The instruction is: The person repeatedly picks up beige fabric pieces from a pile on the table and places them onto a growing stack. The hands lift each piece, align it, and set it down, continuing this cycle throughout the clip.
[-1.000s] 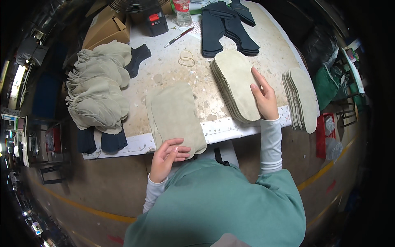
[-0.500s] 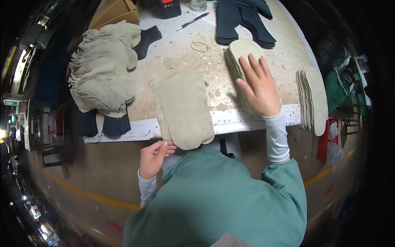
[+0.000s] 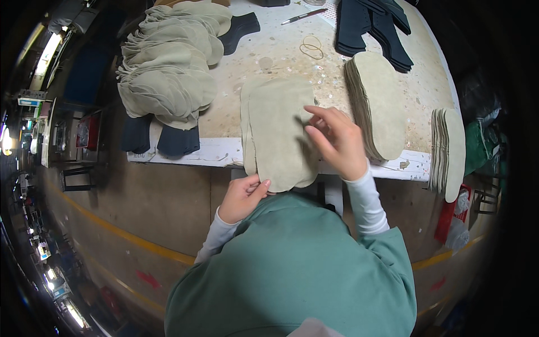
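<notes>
Beige suede-like sole-shaped pieces [image 3: 278, 132] lie stacked at the near edge of a scuffed worktable [image 3: 269, 56], their rounded ends overhanging it toward the person in a green top. The left hand [image 3: 242, 197], at 7 o'clock from the stack, pinches the overhanging end between thumb and fingers. The right hand [image 3: 337, 141], at 3 o'clock from the stack's middle, rests on its right edge, fingers spread and touching the top piece; whether it grips is unclear. Just right stands a thick stack of pale insoles [image 3: 379, 106], with a thinner stack [image 3: 448, 149] at the table's right edge. At 10 o'clock lies a heap of beige cut pieces [image 3: 168, 62]; at 1 o'clock, dark blue pieces [image 3: 373, 25].
</notes>
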A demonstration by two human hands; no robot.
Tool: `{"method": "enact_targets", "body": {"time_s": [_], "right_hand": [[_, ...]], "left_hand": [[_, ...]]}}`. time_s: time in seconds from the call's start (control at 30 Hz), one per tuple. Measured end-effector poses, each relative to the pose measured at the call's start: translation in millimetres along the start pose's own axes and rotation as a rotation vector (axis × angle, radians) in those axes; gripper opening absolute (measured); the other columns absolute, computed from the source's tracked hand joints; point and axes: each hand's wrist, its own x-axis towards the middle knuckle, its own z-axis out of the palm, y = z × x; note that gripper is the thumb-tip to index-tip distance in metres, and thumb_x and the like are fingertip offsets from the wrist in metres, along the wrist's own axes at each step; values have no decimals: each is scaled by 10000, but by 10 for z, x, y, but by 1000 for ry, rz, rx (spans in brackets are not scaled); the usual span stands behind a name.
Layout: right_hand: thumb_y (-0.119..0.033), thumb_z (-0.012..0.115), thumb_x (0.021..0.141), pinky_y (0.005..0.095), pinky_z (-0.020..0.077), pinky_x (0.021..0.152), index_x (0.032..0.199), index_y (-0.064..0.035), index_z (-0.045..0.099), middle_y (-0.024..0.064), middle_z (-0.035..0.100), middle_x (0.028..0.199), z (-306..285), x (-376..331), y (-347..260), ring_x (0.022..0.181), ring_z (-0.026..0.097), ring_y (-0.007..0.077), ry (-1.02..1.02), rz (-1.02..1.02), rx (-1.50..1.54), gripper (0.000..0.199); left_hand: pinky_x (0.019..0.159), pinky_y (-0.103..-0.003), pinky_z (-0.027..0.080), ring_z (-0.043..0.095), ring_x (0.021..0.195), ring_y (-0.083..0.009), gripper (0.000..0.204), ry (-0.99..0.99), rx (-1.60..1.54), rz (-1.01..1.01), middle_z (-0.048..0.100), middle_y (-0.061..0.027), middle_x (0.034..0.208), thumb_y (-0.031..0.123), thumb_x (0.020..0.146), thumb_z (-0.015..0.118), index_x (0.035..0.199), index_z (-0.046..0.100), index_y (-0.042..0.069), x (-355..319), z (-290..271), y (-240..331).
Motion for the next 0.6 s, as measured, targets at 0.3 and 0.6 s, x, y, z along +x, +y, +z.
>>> {"method": "enact_targets", "body": {"time_s": [0.3,0.6], "right_hand": [[-178,775,734,373,454,855,1365,-62,496,152,577,983,429,181,152,947,559,304,174,-5,-342,700],[-68,688,780,373,492,747,1341,-137,537,153,586,944,316,277,196,780,596,307,-96,5,-71,585]], "left_hand": [[697,-239,524,689,833,-136,281,73,112,-42,667,-44,786,190,980,573,950,635,-82,-20,-17,-43],[774,-235,492,615,872,-72,281,69,-104,67,700,-62,950,158,974,577,1140,617,-65,-65,-151,-84]]}}
